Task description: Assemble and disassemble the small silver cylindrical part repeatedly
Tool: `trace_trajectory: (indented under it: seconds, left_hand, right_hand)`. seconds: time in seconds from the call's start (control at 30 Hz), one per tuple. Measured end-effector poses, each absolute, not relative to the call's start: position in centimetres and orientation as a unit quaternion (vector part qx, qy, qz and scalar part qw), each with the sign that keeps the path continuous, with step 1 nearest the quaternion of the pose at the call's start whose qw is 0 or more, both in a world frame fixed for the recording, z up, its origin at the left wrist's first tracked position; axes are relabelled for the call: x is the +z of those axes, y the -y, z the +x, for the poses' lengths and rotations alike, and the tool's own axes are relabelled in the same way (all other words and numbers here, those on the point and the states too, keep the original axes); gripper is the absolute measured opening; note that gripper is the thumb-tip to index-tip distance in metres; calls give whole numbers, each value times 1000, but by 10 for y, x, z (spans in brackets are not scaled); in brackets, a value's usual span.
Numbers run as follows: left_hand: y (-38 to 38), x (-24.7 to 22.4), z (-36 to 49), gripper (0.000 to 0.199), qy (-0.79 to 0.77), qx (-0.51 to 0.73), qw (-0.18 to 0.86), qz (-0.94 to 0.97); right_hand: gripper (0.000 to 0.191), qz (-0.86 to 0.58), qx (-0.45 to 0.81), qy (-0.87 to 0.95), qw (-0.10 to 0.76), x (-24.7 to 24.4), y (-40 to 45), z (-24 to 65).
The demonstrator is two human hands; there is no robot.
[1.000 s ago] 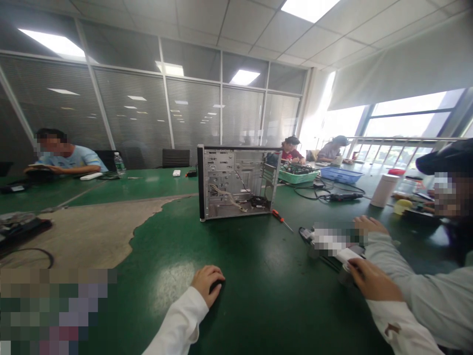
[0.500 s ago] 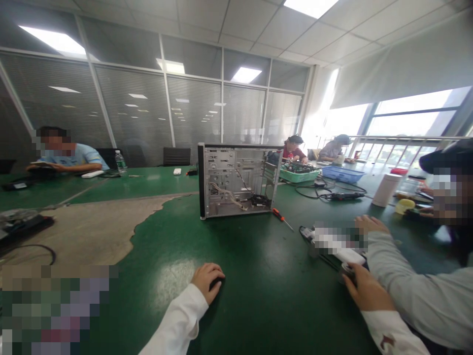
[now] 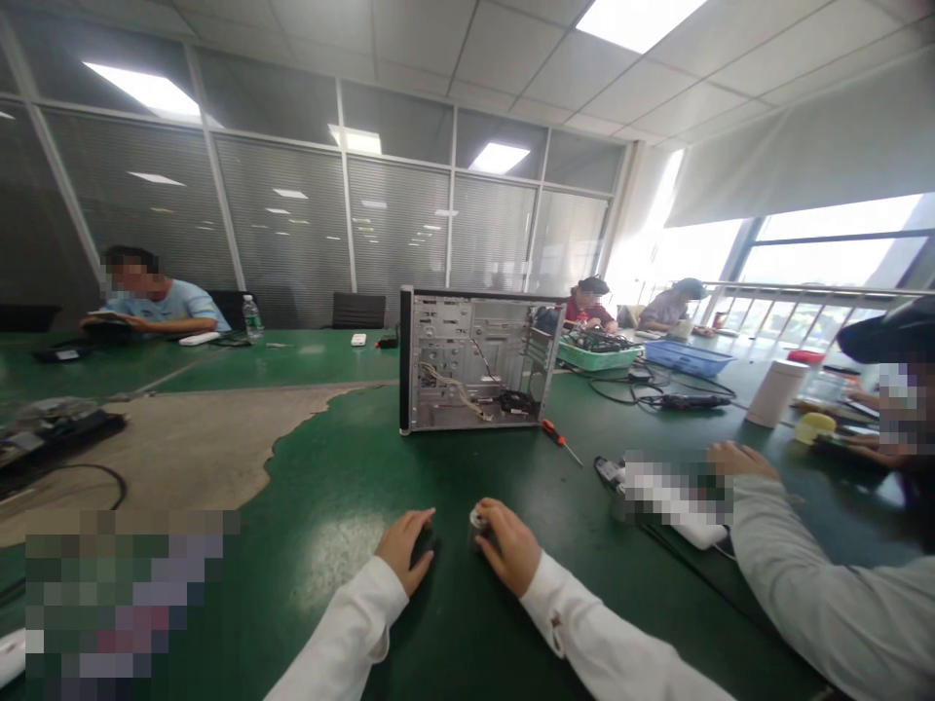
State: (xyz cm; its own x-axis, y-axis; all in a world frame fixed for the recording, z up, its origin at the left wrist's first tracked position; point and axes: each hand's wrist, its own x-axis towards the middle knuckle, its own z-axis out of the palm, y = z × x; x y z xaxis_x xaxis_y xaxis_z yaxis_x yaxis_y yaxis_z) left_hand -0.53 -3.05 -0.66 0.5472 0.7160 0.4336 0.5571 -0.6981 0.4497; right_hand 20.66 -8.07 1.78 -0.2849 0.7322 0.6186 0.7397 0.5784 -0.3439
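My left hand (image 3: pixel 406 551) rests on the green table (image 3: pixel 351 467), its thumb and fingers apart and nothing visible between them. To its right, my right hand (image 3: pixel 507 545) has its fingers wrapped round a small silvery cylinder (image 3: pixel 476 532), which stands at the table surface. Beyond both hands stands an open computer case (image 3: pixel 478 360), its bare metal inside facing me, with loose cables and a dark part at the bottom. An orange and black screwdriver (image 3: pixel 559 438) lies by the case's lower right corner.
A white power strip (image 3: pixel 679 511) lies at the right, beside another person's sleeve (image 3: pixel 796 545). Farther back are a green basket (image 3: pixel 599 358), a blue basket (image 3: pixel 687 358) and a white cylinder (image 3: pixel 775 393). A brown sheet (image 3: pixel 197 448) covers the left. Several people sit around.
My right hand has moved left from beside the power strip to the table's middle, bringing the small cylinder. My left hand's fingers have spread. The view has shifted slightly.
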Motion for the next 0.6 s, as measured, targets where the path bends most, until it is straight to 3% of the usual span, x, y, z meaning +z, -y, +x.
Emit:
trace_trajectory:
  seconds: [0.17, 0.33, 0.6]
  left_hand:
    - [27, -14, -4, 69, -380, 387, 123, 831]
    - [30, -13, -7, 71, -427, 386, 66, 815]
    - [31, 6, -5, 46, -450, 365, -20, 814]
  right_hand:
    - [51, -395, 56, 823, 405, 10, 46, 145]
    - [75, -403, 104, 814, 405, -6, 31, 145]
    - [68, -441, 220, 764, 417, -8, 21, 153]
